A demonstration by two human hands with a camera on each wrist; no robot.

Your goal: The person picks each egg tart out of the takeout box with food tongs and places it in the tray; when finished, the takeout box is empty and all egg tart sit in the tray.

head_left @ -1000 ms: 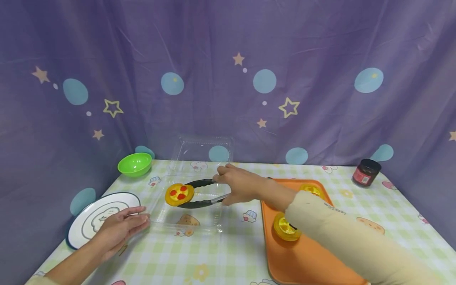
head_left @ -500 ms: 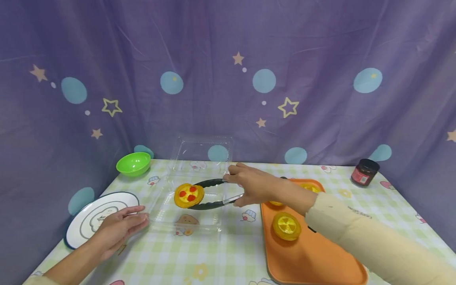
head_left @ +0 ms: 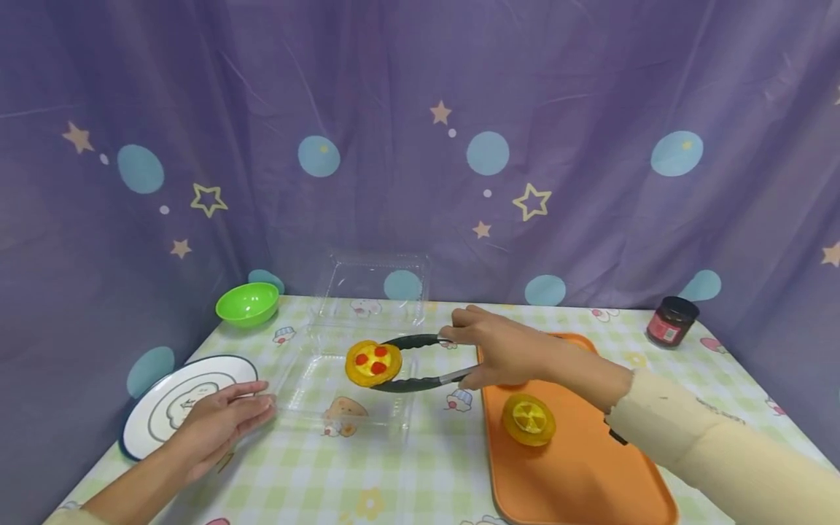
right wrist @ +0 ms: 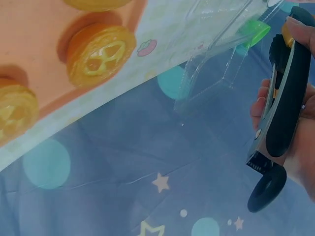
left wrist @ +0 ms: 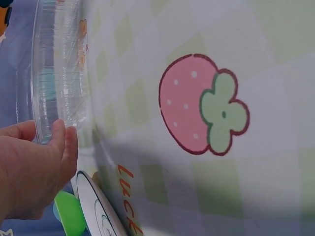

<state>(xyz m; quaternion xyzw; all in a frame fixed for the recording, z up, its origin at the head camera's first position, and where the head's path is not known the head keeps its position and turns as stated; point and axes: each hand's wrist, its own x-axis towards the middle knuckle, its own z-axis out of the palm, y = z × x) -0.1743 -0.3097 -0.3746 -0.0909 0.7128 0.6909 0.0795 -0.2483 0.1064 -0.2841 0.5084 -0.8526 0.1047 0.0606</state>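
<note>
My right hand point(head_left: 502, 348) grips a pair of tongs point(head_left: 420, 383) with black grips and steel arms. Between the tong tips hangs a small round yellow tart point(head_left: 361, 373) topped with 3 red pieces, above the clear plastic container point(head_left: 394, 423). That container lies with its lid point(head_left: 367, 281) raised at the back. At its left edge, my left hand point(head_left: 223, 423) pinches the rim; in the left wrist view the rim passes between thumb and fingers point(left wrist: 58, 130). The right wrist view catches the tongs point(right wrist: 283, 108) from their hinged end.
An orange tray point(head_left: 577, 474) on the right carries yellow tarts, one tart point(head_left: 528, 419) plainly visible, others partly behind my right arm. A white plate point(head_left: 144, 419) and a green bowl point(head_left: 248, 305) stand left. A dark jar point(head_left: 672, 321) stands back right.
My right hand, with the tongs and the red-topped tart, has moved rightward over the container, toward the orange tray. My left hand has stayed at the container's edge.
</note>
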